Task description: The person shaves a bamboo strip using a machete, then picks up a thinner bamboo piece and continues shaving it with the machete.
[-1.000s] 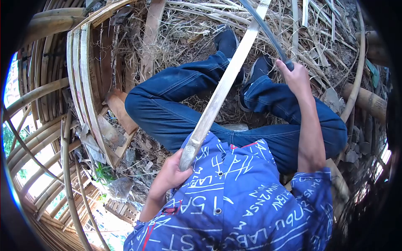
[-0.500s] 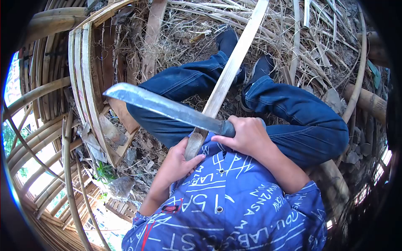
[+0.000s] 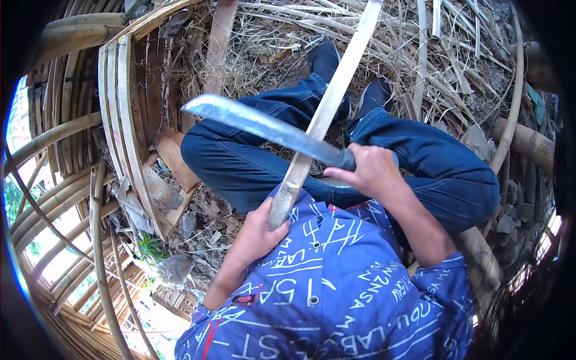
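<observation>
On the ground [image 3: 258,69], dry straw, sticks and bits of dirt lie all around the sitting person. Lots of bamboo poles [image 3: 98,240] stand and lean at the left side, with a frame of flat wood slats [image 3: 114,114] next to them. The person wears a blue shirt [image 3: 354,288] with white writing, and blue jeans [image 3: 225,165] on bent legs.

A long wood strip [image 3: 339,84] slants up from the shirt, passes between the knees and goes out past the top edge. Most of what shows is flat and pale, so that part looks already worked. The near end is darker and bumpy, so it looks as if some rough wood is left there.

A big knife [image 3: 252,124] lies slantwise across the strip, with its tip out over the knee on the left. The blade is a bit blurry, so I can't tell if it touches the wood.

Both hands are busy. The right hand [image 3: 375,171] is wrapped around the knife's dark handle [image 3: 347,159]. The left hand [image 3: 258,233] is closed around the near end of the strip, close to the shirt. A tiny round button [image 3: 317,245] shines on the shirt front.
</observation>
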Tool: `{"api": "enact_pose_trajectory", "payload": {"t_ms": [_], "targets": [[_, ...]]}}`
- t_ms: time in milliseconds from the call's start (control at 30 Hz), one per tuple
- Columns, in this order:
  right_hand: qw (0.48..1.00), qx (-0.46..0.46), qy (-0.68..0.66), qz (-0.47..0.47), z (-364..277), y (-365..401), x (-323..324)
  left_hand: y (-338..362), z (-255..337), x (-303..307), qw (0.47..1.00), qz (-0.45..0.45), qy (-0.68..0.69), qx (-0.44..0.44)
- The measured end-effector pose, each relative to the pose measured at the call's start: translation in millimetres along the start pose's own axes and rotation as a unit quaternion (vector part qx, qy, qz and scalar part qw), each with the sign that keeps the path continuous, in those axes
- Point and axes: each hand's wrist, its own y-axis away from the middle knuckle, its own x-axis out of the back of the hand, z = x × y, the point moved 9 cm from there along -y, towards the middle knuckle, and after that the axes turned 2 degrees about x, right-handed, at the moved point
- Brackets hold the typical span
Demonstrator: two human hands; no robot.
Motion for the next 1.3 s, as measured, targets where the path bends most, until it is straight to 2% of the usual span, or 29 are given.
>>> {"api": "enact_pose_trajectory", "payload": {"t_ms": [133,267,333,367,433,600,633,667,733,767,833,867,933,1000,1067,1133,1233,1300], "targets": [[0.998,-0.061,0.021,0.012,40.4,-18.0,14.6,3.2,2.4,3.7,1.0,-0.005,-0.017,0.0],[0.996,-0.081,0.021,0.02,56.4,-30.2,22.7,3.8,0.5,5.9,1.0,-0.005,-0.009,-0.003],[0.996,-0.071,0.046,0.034,51.9,-33.2,29.1,10.6,-16.6,3.5,0.983,-0.049,0.02,0.173],[0.996,-0.07,0.045,0.034,54.0,-36.4,29.4,11.6,-24.3,3.0,0.983,-0.048,0.02,0.174],[0.993,-0.092,0.038,0.054,70.0,-46.2,36.9,9.8,-15.3,7.7,1.0,-0.006,-0.01,0.005],[0.978,-0.184,-0.013,0.094,139.0,-71.1,71.3,17.2,-18.6,11.4,1.0,-0.008,0.0,0.019],[0.972,-0.192,-0.004,0.138,151.3,-73.3,82.7,17.9,-20.2,11.1,0.999,-0.011,0.01,0.029],[0.969,-0.219,0.002,0.11,176.1,-79.9,83.8,18.0,-20.2,10.7,0.999,-0.007,0.013,0.029],[0.967,-0.214,0.005,0.136,179.2,-78.9,98.0,15.5,-22.9,7.6,0.998,-0.03,0.025,0.045],[0.966,-0.212,0.014,0.144,178.2,-76.0,100.5,13.9,-17.3,10.4,0.998,-0.026,0.029,0.047],[0.968,-0.21,0.002,0.136,161.8,-67.9,95.5,14.7,-19.5,0.5,0.973,-0.094,0.129,0.164],[0.968,-0.212,-0.012,0.133,149.4,-61.5,92.1,11.3,-24.0,-1.2,0.973,-0.095,0.131,0.165],[0.971,-0.188,-0.103,0.102,107.5,-44.7,77.4,3.5,-32.5,-9.0,0.941,-0.113,0.272,0.164],[0.976,-0.131,-0.156,0.082,74.0,-27.4,54.4,-1.9,-31.6,-10.1,0.939,-0.127,0.272,0.169],[0.984,-0.086,-0.145,0.05,40.3,-11.1,33.1,-3.6,-39.5,-22.6,0.886,-0.181,0.382,0.19],[0.992,-0.049,-0.117,0.007,8.7,1.0,13.9,-4.1,-38.1,-27.0,0.883,-0.193,0.373,0.211],[0.997,-0.013,-0.075,0.002,-13.4,8.6,-5.6,-7.8,-36.7,-31.1,0.884,-0.205,0.373,0.194],[0.999,0.025,-0.042,0.008,-20.6,8.5,-16.1,-9.0,-34.9,-29.5,0.914,-0.19,0.312,0.179]]}}
